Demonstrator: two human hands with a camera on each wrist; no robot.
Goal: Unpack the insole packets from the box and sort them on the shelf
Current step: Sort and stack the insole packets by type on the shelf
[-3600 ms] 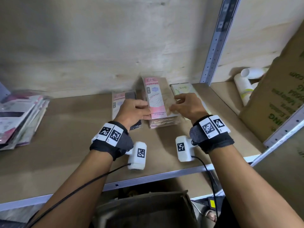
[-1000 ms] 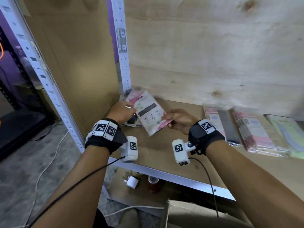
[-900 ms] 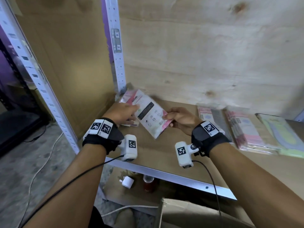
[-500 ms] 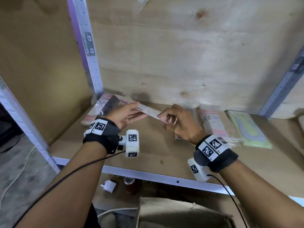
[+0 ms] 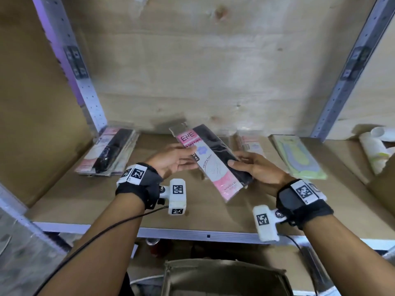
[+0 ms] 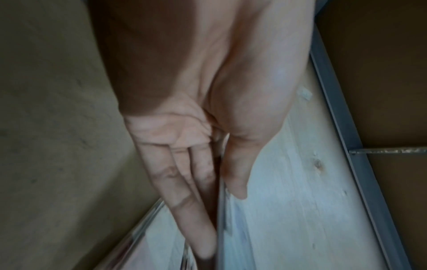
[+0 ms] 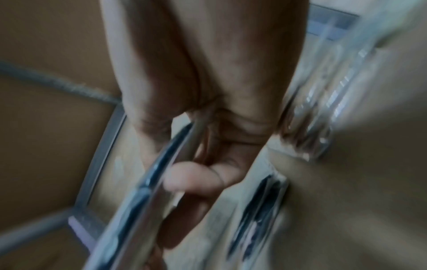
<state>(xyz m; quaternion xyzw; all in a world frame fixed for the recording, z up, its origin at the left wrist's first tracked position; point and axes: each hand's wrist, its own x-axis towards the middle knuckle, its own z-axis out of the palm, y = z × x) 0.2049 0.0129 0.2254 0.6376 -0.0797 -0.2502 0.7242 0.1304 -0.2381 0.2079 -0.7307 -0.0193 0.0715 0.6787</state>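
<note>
Both forearms reach forward over the shelf edge, each wrist in a black band with a white camera. The left hand pinches the packet with straight fingers; the right hand grips its other edge, thumb on top.

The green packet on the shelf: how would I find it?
Look along the wooden shelf to its right part, before the grey upright. The green packet lies flat there, right of both hands. Its neighbours are pink or black; it alone is pale green.
</note>
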